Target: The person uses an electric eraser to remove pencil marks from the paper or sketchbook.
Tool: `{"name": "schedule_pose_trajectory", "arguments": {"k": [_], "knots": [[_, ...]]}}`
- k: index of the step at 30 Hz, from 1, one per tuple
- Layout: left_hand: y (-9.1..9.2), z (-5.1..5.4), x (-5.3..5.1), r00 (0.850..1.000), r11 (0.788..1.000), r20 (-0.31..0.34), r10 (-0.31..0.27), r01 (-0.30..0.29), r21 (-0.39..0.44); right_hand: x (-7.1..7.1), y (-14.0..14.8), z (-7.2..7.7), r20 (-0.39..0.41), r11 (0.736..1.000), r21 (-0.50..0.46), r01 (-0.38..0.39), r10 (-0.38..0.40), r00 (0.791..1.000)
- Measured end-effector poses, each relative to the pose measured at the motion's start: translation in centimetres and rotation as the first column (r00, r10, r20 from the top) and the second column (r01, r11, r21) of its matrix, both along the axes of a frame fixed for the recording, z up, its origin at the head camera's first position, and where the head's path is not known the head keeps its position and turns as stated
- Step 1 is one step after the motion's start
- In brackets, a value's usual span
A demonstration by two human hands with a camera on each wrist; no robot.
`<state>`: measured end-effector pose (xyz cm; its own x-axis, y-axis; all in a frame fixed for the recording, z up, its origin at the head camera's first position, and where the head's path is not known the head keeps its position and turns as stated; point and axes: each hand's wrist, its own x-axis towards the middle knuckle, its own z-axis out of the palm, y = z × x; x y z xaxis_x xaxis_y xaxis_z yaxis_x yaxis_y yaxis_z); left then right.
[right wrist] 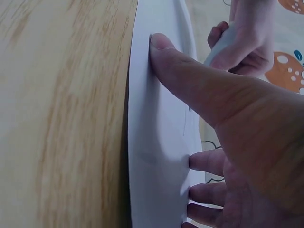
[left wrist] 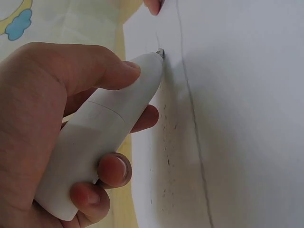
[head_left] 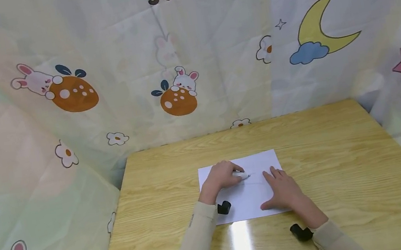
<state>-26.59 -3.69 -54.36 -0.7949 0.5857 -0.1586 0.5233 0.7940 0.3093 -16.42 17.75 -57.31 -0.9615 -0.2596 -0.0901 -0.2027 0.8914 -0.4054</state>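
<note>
My left hand (head_left: 221,176) grips a white electric eraser (left wrist: 107,116), thumb and fingers curled round its thick body. Its small dark-stained tip touches a sheet of white paper (head_left: 242,205) lying on the table. Dark crumbs (left wrist: 168,162) are scattered on the paper below the tip, and a short faint stroke shows just beyond it. A long grey pencil line (left wrist: 194,118) runs alongside. On the sheet's right part rests my right hand (head_left: 283,190), fingers spread and thumb near the close edge, pressing the paper.
The wooden table (head_left: 163,187) stretches out on all sides of the sheet. Behind it and at both sides hangs a printed cloth (head_left: 116,68) with rabbits and flowers. Black wrist mounts (head_left: 301,232) sit at both sleeves.
</note>
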Motion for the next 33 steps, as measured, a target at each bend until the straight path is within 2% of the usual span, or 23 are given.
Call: {"name": "schedule_pose_trajectory", "arguments": {"k": [5,11,16,22,29,33], "knots": [[-0.1,-0.1,0.0,1.000,1.000,-0.021,0.004,-0.004,-0.001,0.0,0.2,0.0,-0.001,1.000,-0.003,0.003,-0.003,1.000],[0.7,0.4,-0.1,0.999,0.999,-0.026,-0.026,0.027,0.019,-0.2,0.2,-0.1,-0.001,1.000,-0.010,0.006,-0.006,1.000],[0.8,0.2,0.1,1.000,1.000,-0.001,0.000,0.000,0.010,-0.1,0.2,-0.1,0.006,1.000,0.005,0.006,-0.006,1.000],[1.0,0.1,0.3,0.999,1.000,-0.032,-0.019,0.020,0.019,0.1,-0.1,0.3,0.021,1.000,0.000,0.005,-0.005,1.000],[0.2,0.3,0.5,0.999,1.000,-0.017,0.031,-0.031,0.006,-0.1,-0.1,0.3,0.020,1.000,0.008,0.006,-0.006,1.000],[0.3,0.1,0.4,0.999,1.000,-0.039,0.020,-0.019,0.004,-0.2,-0.1,0.1,0.017,1.000,0.019,0.004,-0.005,1.000]]}}
